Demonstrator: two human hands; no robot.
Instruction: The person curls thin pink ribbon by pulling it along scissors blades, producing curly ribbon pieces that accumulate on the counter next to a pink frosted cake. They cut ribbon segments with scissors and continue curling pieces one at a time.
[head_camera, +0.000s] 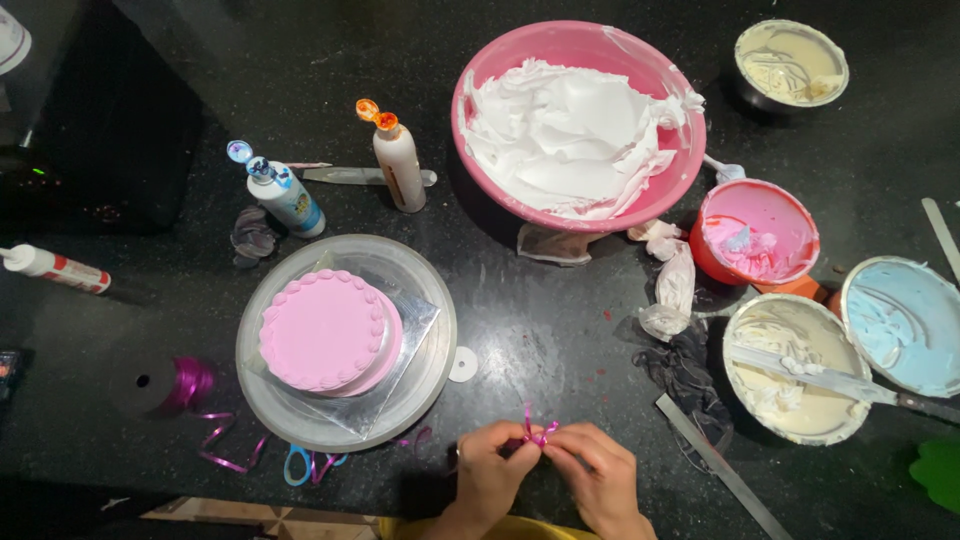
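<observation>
Left hand (488, 468) and right hand (598, 475) pinch a small pink ribbon bow (536, 432) between meeting fingertips, right of the pink cake (322, 330) on its turntable (420, 275).

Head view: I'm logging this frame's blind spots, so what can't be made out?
- Pink ribbon: its knot is hidden by the left hand and right hand.
- Green object: cut off by the right edge.
- Scissors: blades hidden under the turntable.

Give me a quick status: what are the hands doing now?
Left hand and right hand together pinching a small pink ribbon bow. Pink cake on turntable to the left. Nothing between them.
</observation>
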